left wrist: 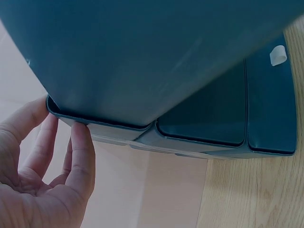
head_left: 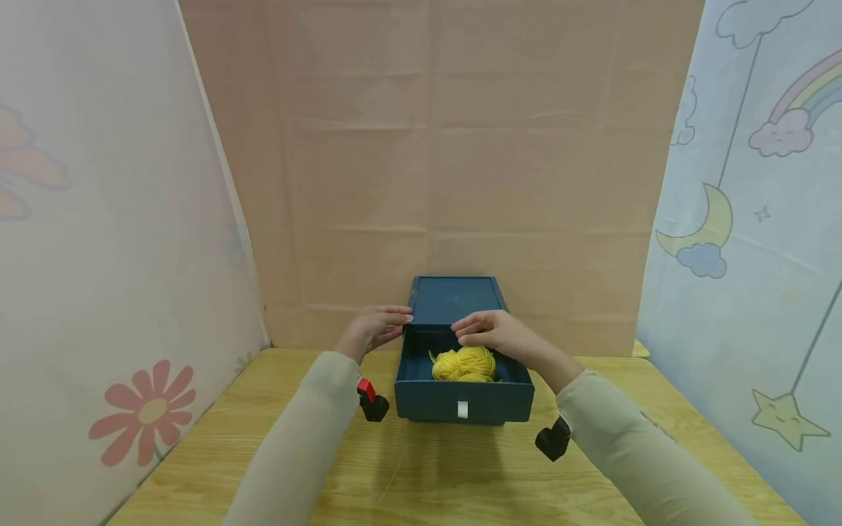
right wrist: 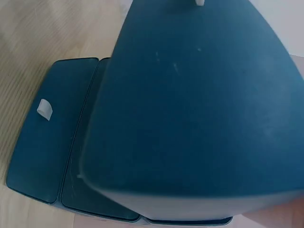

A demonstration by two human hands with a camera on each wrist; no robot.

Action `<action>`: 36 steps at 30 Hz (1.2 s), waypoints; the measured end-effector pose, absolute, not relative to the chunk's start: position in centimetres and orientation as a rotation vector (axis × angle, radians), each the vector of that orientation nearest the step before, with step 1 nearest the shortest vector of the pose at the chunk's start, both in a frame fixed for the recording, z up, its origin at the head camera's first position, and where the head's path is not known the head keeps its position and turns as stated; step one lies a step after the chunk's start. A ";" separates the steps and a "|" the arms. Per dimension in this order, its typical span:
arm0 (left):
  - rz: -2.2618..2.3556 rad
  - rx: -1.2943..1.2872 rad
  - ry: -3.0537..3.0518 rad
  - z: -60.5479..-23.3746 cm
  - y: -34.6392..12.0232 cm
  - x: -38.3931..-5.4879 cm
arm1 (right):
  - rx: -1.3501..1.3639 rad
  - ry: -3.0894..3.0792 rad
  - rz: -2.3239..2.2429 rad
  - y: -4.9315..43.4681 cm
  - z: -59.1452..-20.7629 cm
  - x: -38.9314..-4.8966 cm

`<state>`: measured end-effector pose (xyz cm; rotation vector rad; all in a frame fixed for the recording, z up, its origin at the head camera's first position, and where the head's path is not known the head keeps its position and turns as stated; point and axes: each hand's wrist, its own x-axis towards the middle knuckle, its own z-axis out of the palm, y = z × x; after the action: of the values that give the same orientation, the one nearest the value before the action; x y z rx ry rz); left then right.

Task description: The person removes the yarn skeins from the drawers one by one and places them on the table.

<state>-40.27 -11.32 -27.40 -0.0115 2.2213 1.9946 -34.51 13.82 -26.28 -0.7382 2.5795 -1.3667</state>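
Observation:
A dark blue cabinet [head_left: 457, 299] stands with its top drawer [head_left: 421, 402] pulled out toward me. Inside the drawer lies yellow yarn [head_left: 463, 363] wound into balls. The fingers of my left hand [head_left: 376, 329] touch the cabinet's front left edge near the top. In the left wrist view, my left hand [left wrist: 47, 175] has its fingertips spread along that edge. My right hand [head_left: 503, 336] is over the drawer, above the yarn, fingers loosely bent and holding nothing visible. The drawer fills most of the right wrist view and hides that hand's fingers.
Closed lower drawers [left wrist: 273, 104] sit under the extended one, with a white pull tab [right wrist: 45, 109] on the bottom drawer. The cabinet stands on a wooden table [head_left: 368, 467] before a tan backdrop [head_left: 526, 183]. Printed curtains [head_left: 131, 256] hang at both sides.

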 end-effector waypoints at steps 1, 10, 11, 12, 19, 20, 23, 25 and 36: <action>1.994 -0.007 2.222 -27.4 -11.3 -40.3 | -0.736 2.577 -1.342 13.7 -26.2 -34.5; 1.997 -0.030 2.219 -27.3 -11.3 -40.1 | -0.753 2.578 -1.139 13.1 -25.9 -34.9; 1.999 -0.033 2.218 -27.3 -11.3 -40.1 | -0.742 2.584 -1.117 13.1 -25.9 -35.0; 1.999 -0.040 2.215 -27.3 -11.3 -40.1 | -0.738 2.589 -1.092 13.1 -26.0 -35.0; 2.010 -0.029 2.217 -27.6 -11.4 -40.2 | -0.689 2.613 -0.994 12.8 -26.1 -35.2; 2.010 -0.024 2.219 -27.7 -11.4 -40.3 | -0.676 2.612 -0.992 12.7 -26.1 -35.2; 2.004 -0.025 2.229 -27.6 -11.4 -40.2 | -0.642 2.615 -0.982 12.6 -26.1 -35.1; 2.001 -0.024 2.231 -27.6 -11.4 -40.2 | -0.624 2.618 -0.980 12.5 -26.1 -35.1; 1.997 -0.030 2.242 -27.6 -11.4 -40.0 | -0.613 2.670 -1.110 12.9 -26.1 -35.0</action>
<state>-40.01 -11.42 -27.59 -0.0297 2.2419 1.9972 -34.99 12.89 -26.08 -0.6126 2.6704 -1.1102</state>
